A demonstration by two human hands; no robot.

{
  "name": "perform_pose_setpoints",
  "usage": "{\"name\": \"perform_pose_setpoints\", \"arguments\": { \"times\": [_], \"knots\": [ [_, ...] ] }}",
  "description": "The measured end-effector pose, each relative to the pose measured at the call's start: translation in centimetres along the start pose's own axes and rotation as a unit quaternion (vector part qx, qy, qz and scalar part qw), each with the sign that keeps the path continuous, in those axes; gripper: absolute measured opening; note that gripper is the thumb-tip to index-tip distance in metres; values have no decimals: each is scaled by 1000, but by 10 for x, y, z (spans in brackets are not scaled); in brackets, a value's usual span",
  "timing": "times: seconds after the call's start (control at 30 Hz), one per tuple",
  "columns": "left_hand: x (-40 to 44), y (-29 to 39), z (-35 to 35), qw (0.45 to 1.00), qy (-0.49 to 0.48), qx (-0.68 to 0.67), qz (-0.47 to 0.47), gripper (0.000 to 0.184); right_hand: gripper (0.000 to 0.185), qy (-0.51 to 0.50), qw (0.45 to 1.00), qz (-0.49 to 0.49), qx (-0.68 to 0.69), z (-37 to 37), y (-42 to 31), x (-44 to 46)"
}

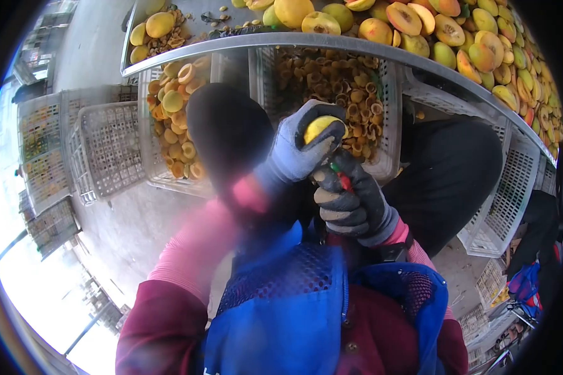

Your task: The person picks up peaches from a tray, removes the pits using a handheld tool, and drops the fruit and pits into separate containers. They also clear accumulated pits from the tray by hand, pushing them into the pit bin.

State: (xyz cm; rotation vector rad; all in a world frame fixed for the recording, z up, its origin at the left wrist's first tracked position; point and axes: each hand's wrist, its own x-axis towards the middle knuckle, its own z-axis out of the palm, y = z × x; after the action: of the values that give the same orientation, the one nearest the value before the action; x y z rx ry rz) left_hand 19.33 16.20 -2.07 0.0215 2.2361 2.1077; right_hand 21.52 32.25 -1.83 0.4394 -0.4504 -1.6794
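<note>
My left hand (303,142), in a light grey-blue glove, is wrapped round a yellow fruit (321,127) in front of my chest. Just below and to the right, my right hand (350,200), in a dark grey glove, is closed on a small tool with a red and green handle (342,178). The two hands are close together, and the tool's working end is hidden between them. Behind them a crate (391,119) holds many brown-orange fruit pieces. Another crate (151,153) to its left contains orange halves and rounder pieces.
A metal-edged table (281,40) across the top bears a large heap of yellow-red fruit, several cut open, with loose pits at its left. Perforated crates (111,144) stand at the left, and a white one (503,187) at the right. A person's dark-clothed leg (538,231) shows at the far right.
</note>
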Motion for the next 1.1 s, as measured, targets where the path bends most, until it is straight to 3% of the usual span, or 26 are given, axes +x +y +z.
{"name": "perform_pose_setpoints", "arguments": {
  "times": [0.13,0.2,0.3,0.4,0.43,0.5,0.6,0.7,0.77,0.87,0.93,1.0,1.03,1.1],
  "knots": [
    [-4,-2,8,996,42,-74,-26,18,45,16,999,-7,-28,1,1,2],
    [-2,1,1,999,-4,-29,-17,18,45,43,998,-7,-43,6,1,0],
    [0,-1,-5,996,-39,-62,-51,18,44,208,950,-48,-228,21,3,-2],
    [-2,-5,1,990,-8,-125,-72,19,44,226,936,-64,-263,25,5,1],
    [-3,-7,4,987,9,-145,-75,20,44,193,950,-68,-236,22,6,2],
    [0,-8,5,998,16,-44,28,21,43,131,972,-69,-182,13,6,4],
    [2,-9,7,996,21,20,86,26,43,-31,999,-23,-37,-1,0,8],
    [-1,-2,9,996,14,-84,14,27,43,-105,994,-11,14,-3,2,11],
    [-5,5,15,960,35,-255,-106,27,43,-115,993,-14,9,-7,2,9],
    [-7,3,15,997,20,-63,-33,22,46,-116,992,-50,-6,-13,5,9],
    [-10,4,19,983,52,-123,-130,26,47,-108,991,-70,-22,-17,6,10],
    [-15,0,27,982,135,-87,-96,33,47,-98,991,-76,-40,-22,6,8],
    [-16,-3,33,979,200,-19,-12,36,47,-95,989,-89,-76,-18,8,6],
    [-13,-9,17,922,281,-229,-134,38,47,-88,979,-116,-145,-9,14,-1]
  ]
}}
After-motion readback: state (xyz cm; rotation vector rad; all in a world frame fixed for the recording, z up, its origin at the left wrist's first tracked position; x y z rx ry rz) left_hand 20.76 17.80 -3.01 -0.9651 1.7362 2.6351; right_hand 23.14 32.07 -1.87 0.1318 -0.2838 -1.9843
